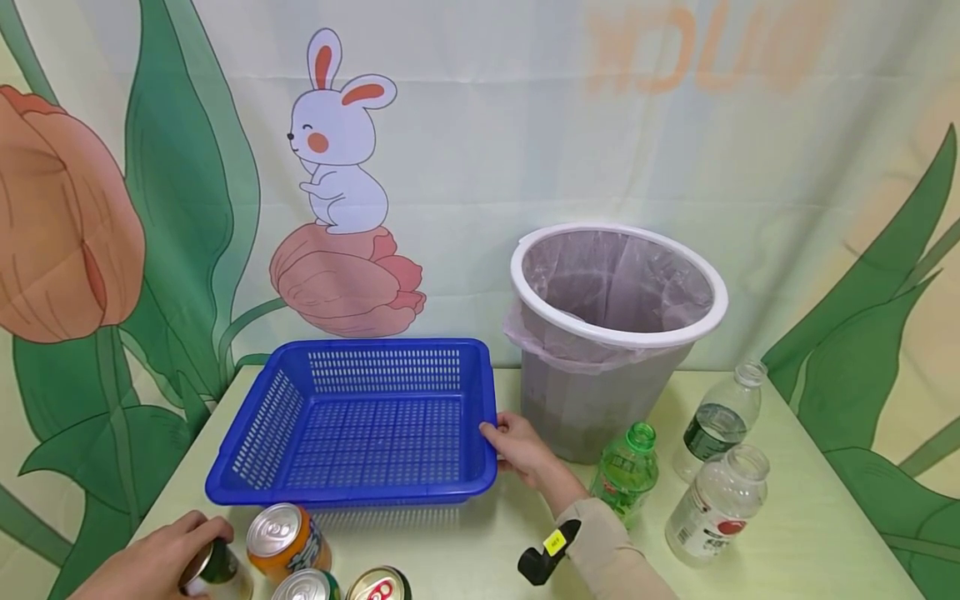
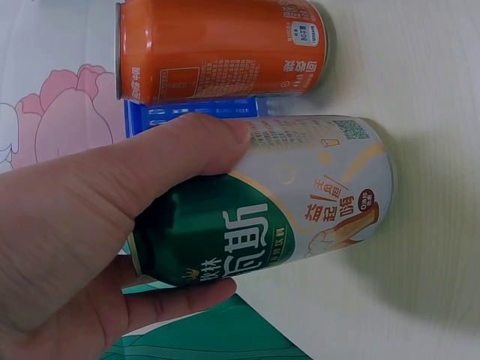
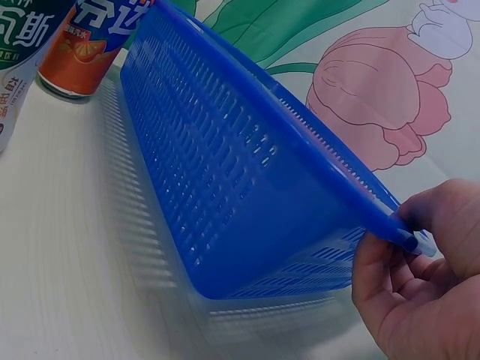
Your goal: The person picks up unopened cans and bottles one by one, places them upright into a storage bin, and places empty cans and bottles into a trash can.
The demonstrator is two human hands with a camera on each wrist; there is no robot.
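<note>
In the head view my left hand [image 1: 153, 557] is at the lower left, gripping a green-and-white drink can [image 2: 300, 202] with the thumb on one side and fingers on the other. Right beside that can stands an orange soda can [image 1: 287, 546]. Two more cans, one green-rimmed [image 1: 306, 587] and one gold-topped [image 1: 379, 586], are cut off by the bottom edge. My right hand [image 1: 527, 454] pinches the right rim of a blue plastic basket [image 1: 360, 493], thumb on top and fingers curled beneath. Nothing lies inside the basket.
A grey trash bin [image 1: 592, 408] with a white rim and a plastic liner stands behind my right hand. To the right are a green bottle [image 1: 627, 475] and two clear bottles, one rear [image 1: 720, 421] and one front [image 1: 712, 517]. A printed curtain [image 1: 465, 167] hangs behind the table.
</note>
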